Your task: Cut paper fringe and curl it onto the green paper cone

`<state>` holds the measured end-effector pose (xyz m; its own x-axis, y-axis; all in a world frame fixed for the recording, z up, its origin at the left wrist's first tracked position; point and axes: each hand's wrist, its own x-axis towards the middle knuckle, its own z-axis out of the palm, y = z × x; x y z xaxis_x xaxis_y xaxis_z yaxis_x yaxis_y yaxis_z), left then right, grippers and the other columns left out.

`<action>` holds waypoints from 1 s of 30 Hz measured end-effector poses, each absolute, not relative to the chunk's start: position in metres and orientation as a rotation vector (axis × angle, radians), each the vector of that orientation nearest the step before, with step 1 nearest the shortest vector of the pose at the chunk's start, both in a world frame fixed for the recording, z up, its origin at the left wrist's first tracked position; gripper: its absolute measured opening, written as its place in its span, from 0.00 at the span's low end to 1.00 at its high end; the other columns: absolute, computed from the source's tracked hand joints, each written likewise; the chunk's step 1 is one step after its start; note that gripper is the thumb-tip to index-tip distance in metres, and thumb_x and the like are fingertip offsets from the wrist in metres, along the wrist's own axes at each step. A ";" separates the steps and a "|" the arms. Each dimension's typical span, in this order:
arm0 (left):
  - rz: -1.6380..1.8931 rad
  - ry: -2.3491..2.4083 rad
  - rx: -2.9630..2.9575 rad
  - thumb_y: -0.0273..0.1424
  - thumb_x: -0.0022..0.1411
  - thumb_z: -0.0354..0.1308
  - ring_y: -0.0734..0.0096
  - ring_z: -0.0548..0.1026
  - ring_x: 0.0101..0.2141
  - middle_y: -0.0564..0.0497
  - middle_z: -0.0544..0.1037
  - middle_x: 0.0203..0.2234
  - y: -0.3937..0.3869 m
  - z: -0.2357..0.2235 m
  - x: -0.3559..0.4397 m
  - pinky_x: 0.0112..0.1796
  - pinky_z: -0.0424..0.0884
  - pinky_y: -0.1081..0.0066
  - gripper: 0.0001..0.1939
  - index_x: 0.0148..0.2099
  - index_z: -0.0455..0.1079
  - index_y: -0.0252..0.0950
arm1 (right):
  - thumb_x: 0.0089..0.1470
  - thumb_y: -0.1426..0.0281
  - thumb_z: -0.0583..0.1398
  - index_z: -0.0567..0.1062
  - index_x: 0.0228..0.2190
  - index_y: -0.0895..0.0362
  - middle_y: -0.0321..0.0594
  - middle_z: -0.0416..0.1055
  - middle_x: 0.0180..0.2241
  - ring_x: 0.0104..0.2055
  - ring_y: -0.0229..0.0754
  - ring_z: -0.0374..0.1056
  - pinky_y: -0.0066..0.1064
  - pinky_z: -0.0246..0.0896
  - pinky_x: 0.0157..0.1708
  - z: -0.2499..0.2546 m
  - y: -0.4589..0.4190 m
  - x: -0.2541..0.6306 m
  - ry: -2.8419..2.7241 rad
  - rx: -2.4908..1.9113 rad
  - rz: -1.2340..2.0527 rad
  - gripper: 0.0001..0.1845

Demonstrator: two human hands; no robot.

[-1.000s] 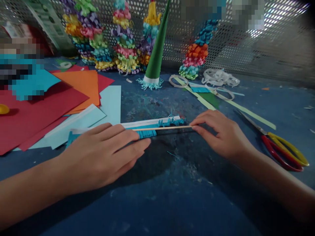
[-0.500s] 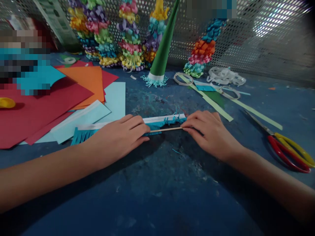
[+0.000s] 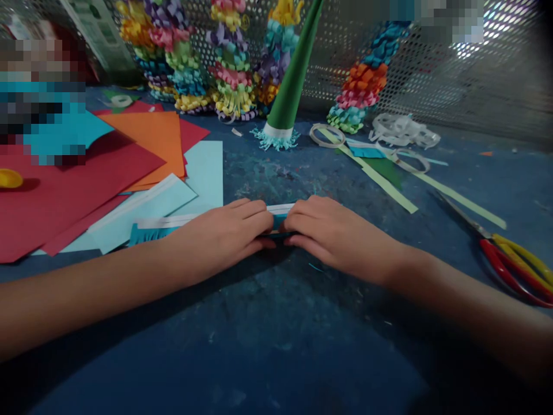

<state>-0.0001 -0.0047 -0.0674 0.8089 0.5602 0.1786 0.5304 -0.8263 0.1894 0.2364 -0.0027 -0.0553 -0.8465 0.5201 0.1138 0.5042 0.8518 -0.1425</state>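
— Where is the paper strip (image 3: 166, 221) placed?
— It is laid crosswise on the worktop (image 3: 345, 190), between the left hand (image 3: 220, 239) and the right hand (image 3: 339, 237).
— How is it held?
— It seems gripped by both.

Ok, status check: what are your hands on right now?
Left hand, right hand on fringed teal paper strip, almost meeting. Red-and-yellow scissors off right, apart.

A perforated metal screen (image 3: 496, 75) rose along the far edge of a scuffed, paint-flecked blue worktable (image 3: 510, 184). Bright glare caught the screen toward the far right, while the light elsewhere was dim and the table's near part lay in shadow.
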 end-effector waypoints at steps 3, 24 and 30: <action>0.304 0.870 2.853 0.29 0.73 0.54 0.65 0.73 0.35 0.50 0.73 0.35 -0.004 -0.066 0.001 0.36 0.68 0.70 0.06 0.39 0.67 0.36 | 0.66 0.75 0.56 0.74 0.35 0.57 0.44 0.73 0.36 0.38 0.47 0.66 0.36 0.58 0.37 -0.057 0.006 0.235 -2.853 -0.792 0.312 0.08; 0.364 0.853 2.991 0.29 0.77 0.43 0.64 0.74 0.35 0.49 0.73 0.33 0.005 -0.082 0.004 0.35 0.68 0.68 0.16 0.41 0.70 0.34 | 0.68 0.71 0.57 0.74 0.36 0.58 0.43 0.73 0.35 0.38 0.48 0.65 0.37 0.55 0.38 -0.073 0.010 0.237 -2.729 -0.721 0.341 0.08; 0.459 0.785 3.064 0.30 0.78 0.39 0.61 0.74 0.34 0.47 0.74 0.32 0.003 -0.082 0.005 0.35 0.69 0.66 0.20 0.41 0.70 0.31 | 0.68 0.75 0.52 0.74 0.36 0.60 0.45 0.71 0.35 0.36 0.48 0.62 0.37 0.52 0.37 -0.075 0.011 0.234 -2.737 -0.723 0.287 0.12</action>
<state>0.0046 0.0025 -0.0815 0.8383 0.4627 0.2884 0.4782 -0.8780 0.0187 0.2341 0.0114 -0.0746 -0.8303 0.5074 0.2306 0.4484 0.8539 -0.2641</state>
